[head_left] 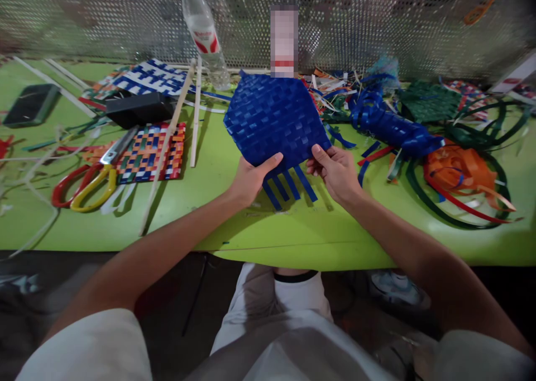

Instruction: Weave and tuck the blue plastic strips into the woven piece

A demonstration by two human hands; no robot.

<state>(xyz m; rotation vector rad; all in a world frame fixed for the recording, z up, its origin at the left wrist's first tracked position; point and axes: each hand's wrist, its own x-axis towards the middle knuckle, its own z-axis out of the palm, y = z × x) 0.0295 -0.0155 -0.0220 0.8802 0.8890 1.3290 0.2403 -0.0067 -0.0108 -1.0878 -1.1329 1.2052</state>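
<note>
A blue woven mat (276,118) made of flat plastic strips is held tilted over the green table. Loose blue strip ends (288,185) hang from its near edge. My left hand (253,177) grips the lower left edge, thumb on top and fingers hidden beneath. At the lower right corner, my right hand (330,166) pinches the mat's edge between thumb and curled fingers.
Scissors (96,174) with red and yellow handles lie left beside a multicoloured woven piece (153,152). Behind stand a plastic bottle (205,40) and a black box (140,108). A phone (31,106) lies far left. Blue strip bundles (389,124) and orange strips (456,171) lie right.
</note>
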